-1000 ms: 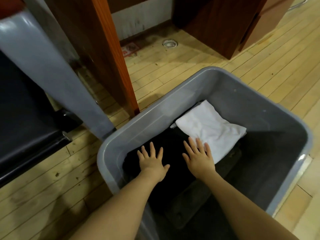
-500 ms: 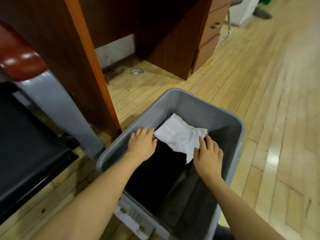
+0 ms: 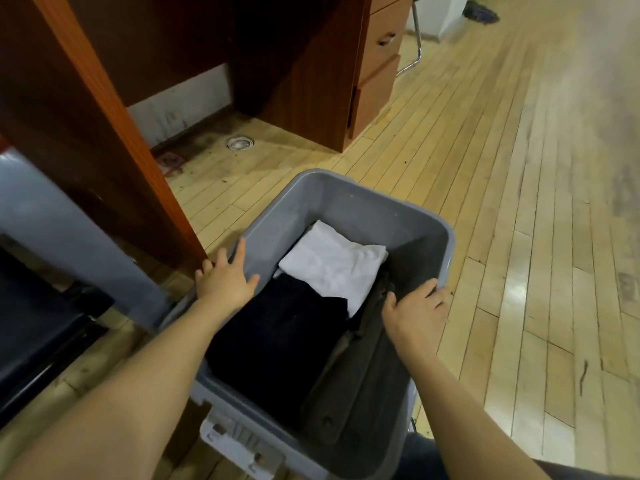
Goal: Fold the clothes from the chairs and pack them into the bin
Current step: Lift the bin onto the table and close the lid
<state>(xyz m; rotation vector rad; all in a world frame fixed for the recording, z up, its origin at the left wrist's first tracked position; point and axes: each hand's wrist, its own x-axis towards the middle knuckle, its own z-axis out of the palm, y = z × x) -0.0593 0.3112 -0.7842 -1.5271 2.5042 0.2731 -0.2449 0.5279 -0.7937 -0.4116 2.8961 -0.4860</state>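
A: What does the grey bin (image 3: pixel 363 206) hold?

B: Three folded pieces. A white garment (image 3: pixel 332 263) lies at the far end, a black garment (image 3: pixel 277 337) fills the near left part with its far edge just under the white one, and a dark grey-brown garment (image 3: pixel 349 386) runs along the right wall. The bin itself stands on the wooden floor (image 3: pixel 502 202), just right of a chair (image 3: pixel 52 271) with a grey frame and black seat.

A: And the person's hands?

B: The left hand (image 3: pixel 225 277) lies over the bin's left rim, fingers spread and fairly straight, thumb pointing in toward the black garment. That grip is loose, not clenched on anything. The right hand (image 3: pixel 417 311) is at the right rim, its fingers curled over the edge, so the grip is closed on the bin's wall. Both forearms reach forward from the near side, one at each side of the bin.

A: Anything behind it?

B: A brown wooden table (image 3: pixel 311 81) with drawers stands on the far side.
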